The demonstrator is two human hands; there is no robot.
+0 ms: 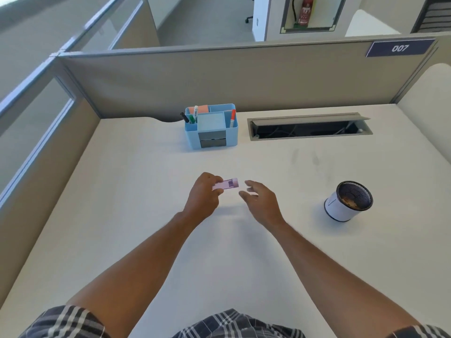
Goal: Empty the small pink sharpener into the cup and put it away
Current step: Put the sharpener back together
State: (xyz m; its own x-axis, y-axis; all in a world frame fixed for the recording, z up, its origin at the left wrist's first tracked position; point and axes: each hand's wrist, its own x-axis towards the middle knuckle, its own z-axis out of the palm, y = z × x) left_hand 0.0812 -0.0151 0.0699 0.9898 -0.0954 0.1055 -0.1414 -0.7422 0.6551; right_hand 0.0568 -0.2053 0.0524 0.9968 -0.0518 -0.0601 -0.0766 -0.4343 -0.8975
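my left hand [203,195] fingers pinch the pink sharpener [225,184] above the bench [122,191]; my right hand [260,200] is spread beside it, empty. next, probably open it over the cup [347,201].

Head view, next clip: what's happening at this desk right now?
A person at a white desk holds a small pink sharpener in the left hand, above the desk. The right hand is open just beside it, fingers reaching toward its free end but not touching. A mesh cup stands off to the right, with what look like shavings inside. A blue organizer with markers sits at the back. The sharpener is not yet over the cup.
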